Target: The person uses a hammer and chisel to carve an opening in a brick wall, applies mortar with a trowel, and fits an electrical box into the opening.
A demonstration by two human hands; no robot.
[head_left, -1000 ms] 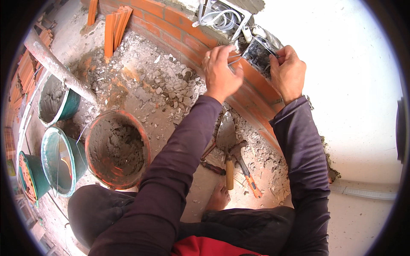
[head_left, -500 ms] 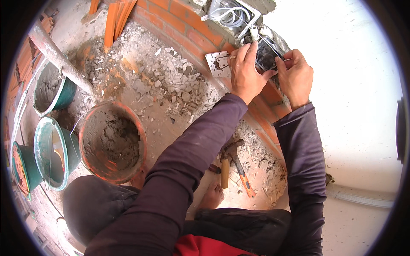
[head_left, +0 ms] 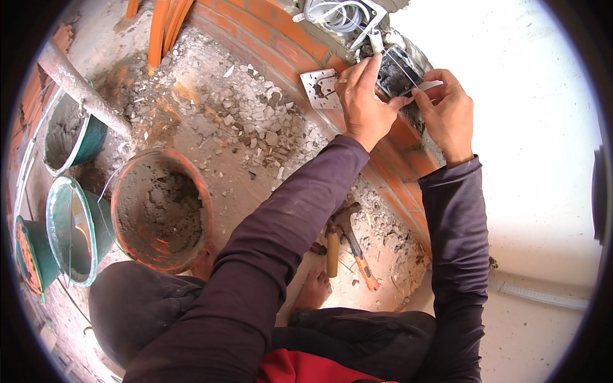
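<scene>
A black electrical box (head_left: 394,74) is set in a rough hollow in the brick wall. My left hand (head_left: 365,105) is closed around its left and lower sides, index finger by a pale conduit end (head_left: 377,42), thumb at the lower rim. My right hand (head_left: 447,115) is pinched at the box's right corner, on a thin pale strand (head_left: 402,67) that crosses the box opening. Beside my left fingers, a white perforated mounting plate (head_left: 320,89) leans at the brickwork. A coil of grey cable (head_left: 345,18) lies in a white-edged box above.
Broken rubble (head_left: 255,115) covers the floor along the brick wall (head_left: 290,54). A hammer (head_left: 357,246) lies by my foot. On the left stand an orange-rimmed mortar bucket (head_left: 163,210), green buckets (head_left: 71,230) and a slanting pole (head_left: 83,89). Orange bricks (head_left: 163,32) lean at the top.
My right hand has shifted slightly right and down. The thin pale strand now shows more plainly across the box. My left hand stays at the box; the whole view has moved a little.
</scene>
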